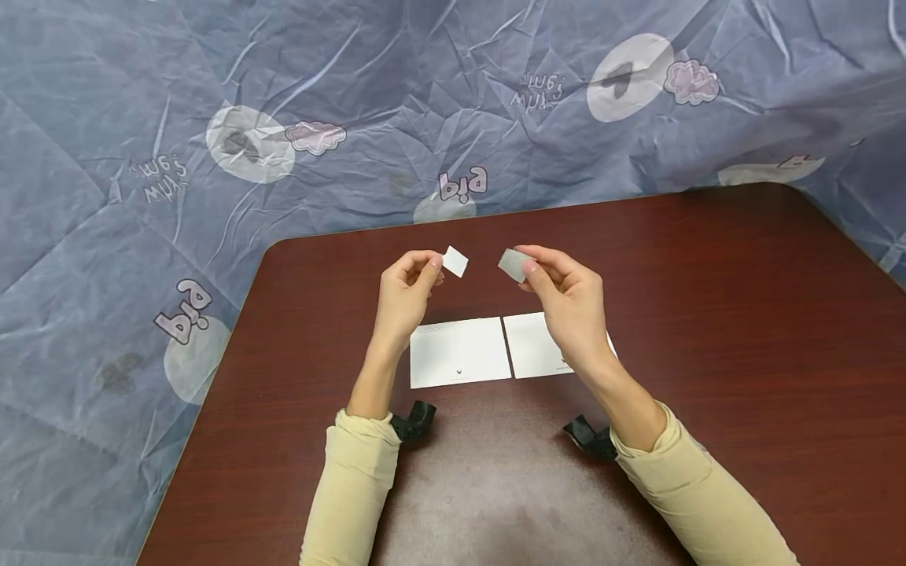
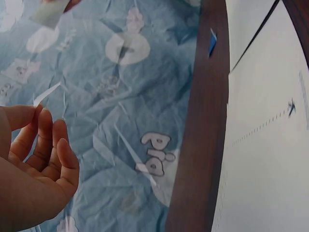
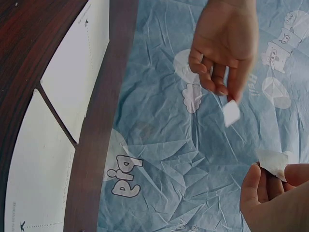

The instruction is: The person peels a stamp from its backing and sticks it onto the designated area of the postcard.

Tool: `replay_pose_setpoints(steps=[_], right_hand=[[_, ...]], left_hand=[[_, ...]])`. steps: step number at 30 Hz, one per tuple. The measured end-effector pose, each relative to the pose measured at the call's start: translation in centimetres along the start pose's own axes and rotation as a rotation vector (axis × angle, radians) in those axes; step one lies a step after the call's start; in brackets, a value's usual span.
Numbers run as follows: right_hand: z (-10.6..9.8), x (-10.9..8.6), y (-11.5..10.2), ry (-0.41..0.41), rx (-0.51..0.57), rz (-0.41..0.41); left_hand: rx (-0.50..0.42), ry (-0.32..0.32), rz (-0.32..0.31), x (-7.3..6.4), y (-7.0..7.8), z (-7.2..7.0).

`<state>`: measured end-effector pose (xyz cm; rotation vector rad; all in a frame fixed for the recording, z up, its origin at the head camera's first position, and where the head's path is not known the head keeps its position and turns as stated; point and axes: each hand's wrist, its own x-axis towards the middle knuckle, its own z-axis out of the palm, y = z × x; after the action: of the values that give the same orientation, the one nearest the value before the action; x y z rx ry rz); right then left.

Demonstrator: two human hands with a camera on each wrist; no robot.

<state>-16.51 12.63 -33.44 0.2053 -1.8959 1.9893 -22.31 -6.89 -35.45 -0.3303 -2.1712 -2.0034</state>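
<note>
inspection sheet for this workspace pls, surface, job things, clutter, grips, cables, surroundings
Surface: dark reddish-brown table, glossy patch near the person.
Job things: small white piece and greyish piece, held apart; left white sheet and right white sheet side by side, narrow gap between.
Clutter: small blue item near the table edge, unidentifiable.
Grips: left grip pinches the white piece; right grip pinches the greyish one.
Cables: nothing seen.
Surroundings: wrinkled blue printed cloth behind the table.
</note>
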Motion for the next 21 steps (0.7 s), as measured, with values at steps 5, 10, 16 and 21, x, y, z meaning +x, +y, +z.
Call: replay_pose_setpoints(steps=[5, 10, 16, 21], right_hand=[[0.1, -0.1, 0.0, -0.005, 0.011, 0.000], [0.1, -0.2, 0.0, -0.009, -0.012, 0.006], [0.2, -0.3, 0.0, -0.013, -0.028, 0.020], [0.3, -0.3, 0.1, -0.021, -0.036, 0.007]], left_hand=[[0.000, 0.073, -0.061, 0.8, -1.3, -1.9], [-0.004, 0.138, -0.145, 1.4, -2.8, -4.1], [-0.015, 0.223, -0.213, 1.8, -4.9, -6.1], [0.053, 0.287, -0.252, 1.8, -6.1, -7.5]])
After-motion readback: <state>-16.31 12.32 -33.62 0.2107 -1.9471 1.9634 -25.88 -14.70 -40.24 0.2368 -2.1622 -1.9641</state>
